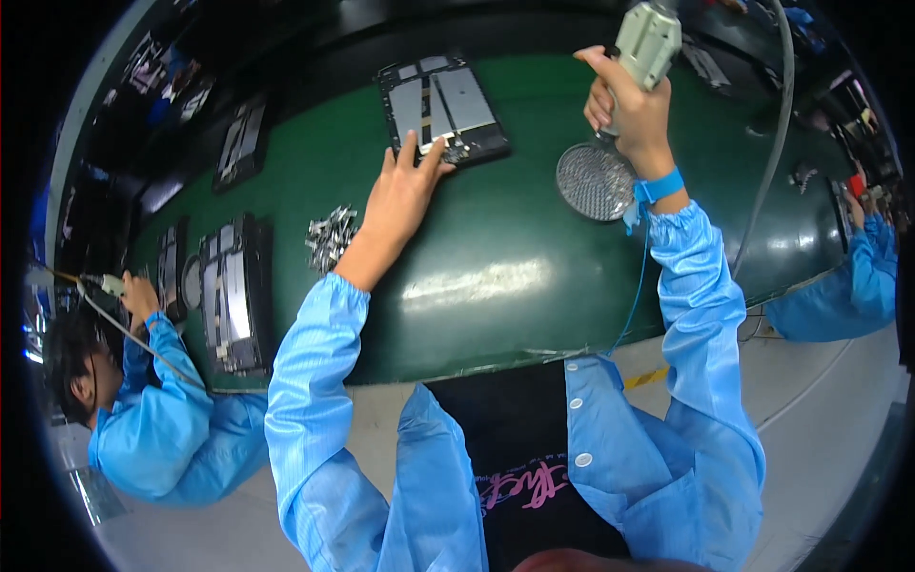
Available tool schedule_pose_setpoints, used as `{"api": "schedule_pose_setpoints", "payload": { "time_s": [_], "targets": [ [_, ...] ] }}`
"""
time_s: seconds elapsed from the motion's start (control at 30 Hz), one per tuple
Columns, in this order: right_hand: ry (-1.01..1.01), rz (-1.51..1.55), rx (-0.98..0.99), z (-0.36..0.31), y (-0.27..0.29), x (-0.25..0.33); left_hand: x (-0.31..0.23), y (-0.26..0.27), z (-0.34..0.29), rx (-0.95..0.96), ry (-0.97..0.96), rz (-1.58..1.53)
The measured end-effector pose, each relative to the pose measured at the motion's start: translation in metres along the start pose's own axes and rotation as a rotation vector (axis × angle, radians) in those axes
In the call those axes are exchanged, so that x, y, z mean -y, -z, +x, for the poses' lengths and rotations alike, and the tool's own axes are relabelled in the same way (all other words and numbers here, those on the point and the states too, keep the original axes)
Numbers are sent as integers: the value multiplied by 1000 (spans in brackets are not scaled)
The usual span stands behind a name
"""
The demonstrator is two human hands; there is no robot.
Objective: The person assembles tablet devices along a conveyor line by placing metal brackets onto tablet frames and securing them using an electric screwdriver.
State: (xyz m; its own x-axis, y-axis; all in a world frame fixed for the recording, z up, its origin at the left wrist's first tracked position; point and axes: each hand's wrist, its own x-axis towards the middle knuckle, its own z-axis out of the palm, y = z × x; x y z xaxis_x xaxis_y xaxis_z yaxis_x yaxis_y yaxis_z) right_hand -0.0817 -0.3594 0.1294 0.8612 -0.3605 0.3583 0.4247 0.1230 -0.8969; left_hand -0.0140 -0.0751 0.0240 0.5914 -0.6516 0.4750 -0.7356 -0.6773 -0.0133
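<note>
An opened tablet with silver battery cells and a black frame lies on the green table. My left hand rests on its near edge, fingers spread and touching the parts there. My right hand is wrapped around a pale grey-green electric screwdriver, thumb stretched out along its side. The tool points down, its tip over the near side of a round dish with a gridded surface; my hand hides part of the tool. A blue wrist strap circles my right wrist.
A pile of small metal pieces lies left of my left forearm. More opened devices stand farther left, near a co-worker in blue. A grey cable hangs at the right. Another person's blue sleeve shows at far right.
</note>
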Motion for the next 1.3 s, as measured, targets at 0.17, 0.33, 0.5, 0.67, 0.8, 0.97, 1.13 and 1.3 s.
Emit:
{"api": "schedule_pose_setpoints", "payload": {
  "time_s": [0.17,0.33,0.5,0.67,0.8,0.97,1.13,1.3],
  "targets": [
    [20,20,-191,0,53,4,42,-52,74,-66,30,-63],
    [8,71,-153,-8,55,0,102,-83,119,-202,-93,-25],
    [3,-3,-210,-8,67,-1,72,-79,123,-235,30,145],
    [107,-137,-143,-8,74,9,-35,-14,63,-233,-202,-289],
    [46,-109,-28,-4,9,40,-70,11,12,-98,-160,-369],
    [122,-137,98,13,-5,55,-93,18,1,-9,-297,-415],
    [54,-14,-171,23,21,75,-112,17,9,134,-273,-387],
    [166,-33,-349,14,71,80,-114,9,9,220,-285,-334]
  ]
}}
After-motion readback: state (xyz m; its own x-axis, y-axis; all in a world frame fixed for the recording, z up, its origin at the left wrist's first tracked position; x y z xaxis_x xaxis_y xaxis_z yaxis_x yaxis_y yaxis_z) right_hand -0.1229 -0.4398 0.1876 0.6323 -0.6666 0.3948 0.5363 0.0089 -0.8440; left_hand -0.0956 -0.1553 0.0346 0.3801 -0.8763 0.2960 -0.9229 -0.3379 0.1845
